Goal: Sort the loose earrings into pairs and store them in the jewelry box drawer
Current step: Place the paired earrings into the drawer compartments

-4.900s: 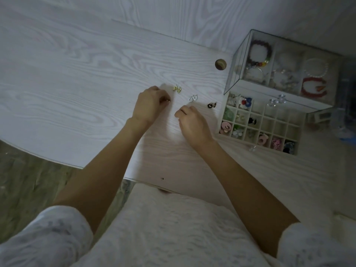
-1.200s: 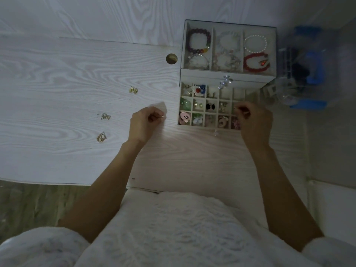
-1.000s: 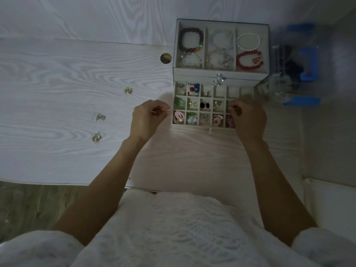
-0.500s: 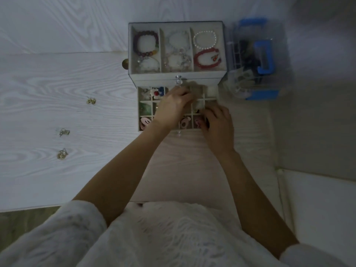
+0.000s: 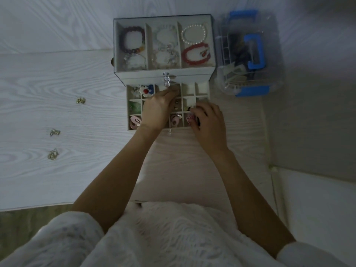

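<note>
Head view: dim, pale wood-grain tabletop (image 5: 57, 78).

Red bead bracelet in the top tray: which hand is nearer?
Right. The right hand sits over the drawer's right end, below the red bead bracelet; the left hand is over the drawer's middle, further left.

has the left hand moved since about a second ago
Yes. The left hand was over the bare table just left of the drawer; now it reaches across the drawer's compartments, fingertips near the crystal knob.
</note>
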Available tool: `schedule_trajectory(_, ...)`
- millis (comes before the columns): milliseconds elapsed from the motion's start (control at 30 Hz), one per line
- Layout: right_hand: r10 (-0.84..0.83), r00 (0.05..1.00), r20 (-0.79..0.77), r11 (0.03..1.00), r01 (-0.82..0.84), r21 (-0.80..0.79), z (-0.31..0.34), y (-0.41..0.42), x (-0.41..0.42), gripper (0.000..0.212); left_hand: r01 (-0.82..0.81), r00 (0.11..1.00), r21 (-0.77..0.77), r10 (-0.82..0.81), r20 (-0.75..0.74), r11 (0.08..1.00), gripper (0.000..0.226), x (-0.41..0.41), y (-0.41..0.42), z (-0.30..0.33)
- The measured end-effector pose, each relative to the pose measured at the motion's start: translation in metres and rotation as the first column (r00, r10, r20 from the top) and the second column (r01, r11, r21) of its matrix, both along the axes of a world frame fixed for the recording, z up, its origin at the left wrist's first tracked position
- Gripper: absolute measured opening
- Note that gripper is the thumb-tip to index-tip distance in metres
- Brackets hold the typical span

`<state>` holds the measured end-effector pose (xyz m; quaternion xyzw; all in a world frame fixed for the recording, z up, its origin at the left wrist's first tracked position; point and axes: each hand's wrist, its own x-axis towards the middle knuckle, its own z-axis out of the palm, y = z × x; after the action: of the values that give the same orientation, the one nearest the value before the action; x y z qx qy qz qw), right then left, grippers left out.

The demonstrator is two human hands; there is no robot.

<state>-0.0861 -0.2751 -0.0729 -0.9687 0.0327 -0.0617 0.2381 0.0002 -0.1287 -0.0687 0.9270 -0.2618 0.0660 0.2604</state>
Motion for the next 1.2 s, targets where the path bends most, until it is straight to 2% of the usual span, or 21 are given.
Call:
schedule_trajectory(167,0.004,1.0,-0.002,1.0,-0.004,-0.021,0.001,0.0,-0.001,0.023,0.11,0.994,0.1,-0.11,0.001,0.989,0.025,-0.016,0.008,0.0)
schedule_trajectory(267,0.009,0.999,0.037,1.0,-0.007,-0.029,0.009,0.006,-0.003,0.021,0.157,0.985,0.08,-0.162,0.058,0.984,0.024,-0.033,0.025,0.013)
schedule_trajectory(333,0.025,0.993,0.115,0.999,-0.021,-0.039,0.019,0.017,-0.006,0.02,0.142,0.985,0.041,-0.146,0.093,0.989,0.021,-0.047,0.045,0.025)
schedule_trajectory(400,0.078,0.981,0.176,0.997,-0.078,-0.007,0.029,0.036,-0.01,0.017,0.044,0.996,-0.019,-0.043,0.076,0.999,0.018,-0.063,0.073,0.034)
schedule_trajectory(467,0.16,0.976,0.145,0.985,-0.168,0.045,0.036,0.062,-0.014,0.017,-0.121,0.993,-0.075,0.121,0.004,0.99,0.02,-0.078,0.107,0.038)
schedule_trajectory(533,0.237,0.968,0.089,0.969,-0.242,0.053,0.038,0.085,-0.015,0.019,-0.29,0.952,-0.095,0.277,-0.13,0.952,0.027,-0.089,0.135,0.036)
schedule_trajectory(633,0.397,0.918,0.007,0.916,-0.396,0.062,0.035,0.134,-0.005,0.018,-0.522,0.811,-0.074,0.468,-0.352,0.85,0.026,-0.101,0.184,0.026)
schedule_trajectory(733,0.525,0.847,-0.085,0.85,-0.518,0.097,0.03,0.181,0.017,0.02,-0.649,0.688,-0.018,0.576,-0.441,0.761,0.027,-0.103,0.222,0.018)
schedule_trajectory(900,0.547,0.825,-0.144,0.837,-0.542,0.074,0.021,0.226,0.081,0.036,-0.722,0.643,0.027,0.684,-0.344,0.692,0.036,-0.081,0.263,0.009)
schedule_trajectory(967,0.536,0.827,-0.17,0.842,-0.537,0.043,0.019,0.242,0.108,0.043,-0.738,0.612,0.063,0.706,-0.355,0.672,0.043,-0.065,0.281,0.007)
schedule_trajectory(1067,0.51,0.813,-0.281,0.846,-0.533,-0.005,0.011,0.26,0.136,0.05,-0.689,0.59,0.149,0.669,-0.452,0.709,0.053,-0.047,0.293,0.003)
schedule_trajectory(1133,0.486,0.805,-0.342,0.843,-0.535,-0.063,0.006,0.271,0.144,0.048,-0.637,0.622,0.161,0.626,-0.471,0.754,0.052,-0.041,0.298,0.0)
schedule_trajectory(1200,0.481,0.812,-0.33,0.84,-0.534,-0.091,0.002,0.279,0.147,0.038,-0.609,0.658,0.123,0.586,-0.473,0.783,0.045,-0.038,0.3,-0.003)
